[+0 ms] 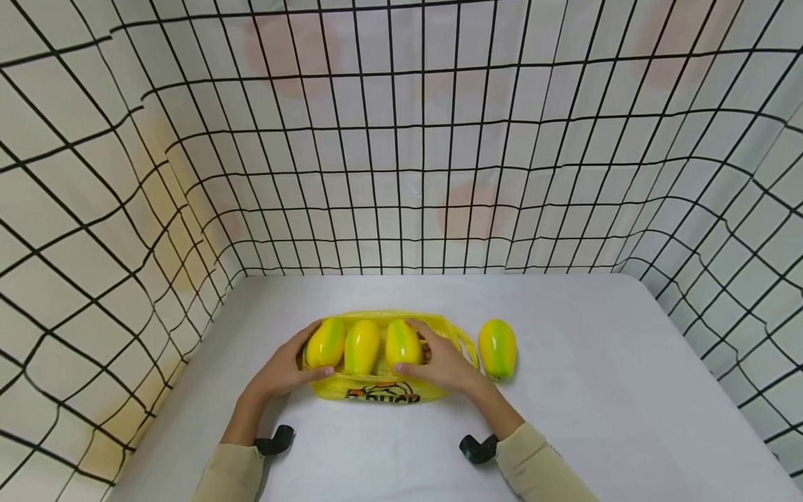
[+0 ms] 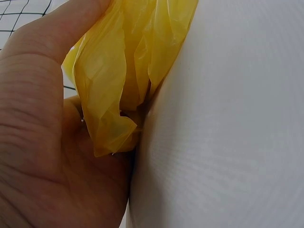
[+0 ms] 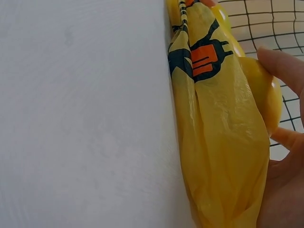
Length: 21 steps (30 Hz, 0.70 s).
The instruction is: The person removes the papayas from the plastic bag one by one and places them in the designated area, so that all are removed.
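A yellow plastic bag [image 1: 383, 390] with a dark and orange printed duck motif lies on the table, three yellow-green mangoes in a row at its opening. My left hand [image 1: 285, 366] holds the left mango [image 1: 326, 341], fingers behind it and thumb in front; the left wrist view shows the bag's crumpled end [image 2: 111, 85] inside that hand. Between the hands sits the middle mango [image 1: 362, 347]. With fingers on its far end and thumb at its near end, my right hand [image 1: 448, 362] grips the right mango [image 1: 403, 342], partly hidden by the bag in the right wrist view.
A fourth mango [image 1: 498, 348] lies on the white table [image 1: 602, 404], just right of the bag's handle loop [image 1: 467, 346]. Black grid netting [image 1: 423, 167] over pale sheeting encloses the table's back and sides. Black wrist devices [image 1: 276, 440] sit near the sleeves.
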Each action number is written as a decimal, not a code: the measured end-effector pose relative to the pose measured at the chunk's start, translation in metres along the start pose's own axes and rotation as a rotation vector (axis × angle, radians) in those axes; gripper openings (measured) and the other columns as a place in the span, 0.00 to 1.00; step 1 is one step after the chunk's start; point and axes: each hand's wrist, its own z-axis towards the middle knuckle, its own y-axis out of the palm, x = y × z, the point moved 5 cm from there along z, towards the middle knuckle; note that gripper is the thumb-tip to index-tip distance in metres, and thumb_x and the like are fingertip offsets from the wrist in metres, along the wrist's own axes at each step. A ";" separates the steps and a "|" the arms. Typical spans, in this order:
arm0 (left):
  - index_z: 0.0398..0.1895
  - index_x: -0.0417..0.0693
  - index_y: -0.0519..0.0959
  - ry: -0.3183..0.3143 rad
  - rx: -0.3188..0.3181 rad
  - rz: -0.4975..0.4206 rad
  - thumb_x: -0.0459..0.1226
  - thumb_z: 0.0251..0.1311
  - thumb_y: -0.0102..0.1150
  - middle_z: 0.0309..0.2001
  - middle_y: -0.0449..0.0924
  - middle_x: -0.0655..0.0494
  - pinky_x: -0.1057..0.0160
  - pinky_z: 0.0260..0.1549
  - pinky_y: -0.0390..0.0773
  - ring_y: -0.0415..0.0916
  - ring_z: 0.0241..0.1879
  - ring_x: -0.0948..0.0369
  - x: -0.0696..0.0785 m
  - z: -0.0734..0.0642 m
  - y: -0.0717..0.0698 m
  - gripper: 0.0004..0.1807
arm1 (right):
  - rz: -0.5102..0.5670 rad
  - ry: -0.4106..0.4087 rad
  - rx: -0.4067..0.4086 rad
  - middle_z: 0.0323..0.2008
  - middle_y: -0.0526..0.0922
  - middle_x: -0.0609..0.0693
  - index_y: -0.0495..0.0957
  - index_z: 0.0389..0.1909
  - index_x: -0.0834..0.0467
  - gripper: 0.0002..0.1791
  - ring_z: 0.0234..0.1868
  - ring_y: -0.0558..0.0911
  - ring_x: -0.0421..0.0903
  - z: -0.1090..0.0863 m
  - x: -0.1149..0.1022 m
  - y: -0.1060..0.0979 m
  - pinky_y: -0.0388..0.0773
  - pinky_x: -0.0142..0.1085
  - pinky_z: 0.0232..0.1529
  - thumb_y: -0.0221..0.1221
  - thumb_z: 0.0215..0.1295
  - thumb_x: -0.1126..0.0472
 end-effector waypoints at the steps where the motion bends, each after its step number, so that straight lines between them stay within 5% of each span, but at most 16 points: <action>1: 0.83 0.59 0.52 -0.002 0.000 0.000 0.63 0.50 0.72 0.79 0.61 0.48 0.31 0.72 0.61 0.65 0.74 0.44 0.000 0.000 0.000 0.60 | -0.001 -0.006 0.001 0.71 0.73 0.54 0.56 0.81 0.43 0.52 0.64 0.79 0.53 0.000 0.000 -0.001 0.81 0.49 0.63 0.70 0.59 0.36; 21: 0.83 0.60 0.53 -0.021 0.008 -0.003 0.63 0.49 0.73 0.78 0.63 0.49 0.31 0.71 0.62 0.67 0.72 0.45 0.000 0.000 0.002 0.60 | 0.022 0.035 0.058 0.69 0.75 0.49 0.59 0.78 0.34 0.49 0.61 0.80 0.50 -0.012 0.004 -0.025 0.81 0.46 0.63 0.72 0.57 0.37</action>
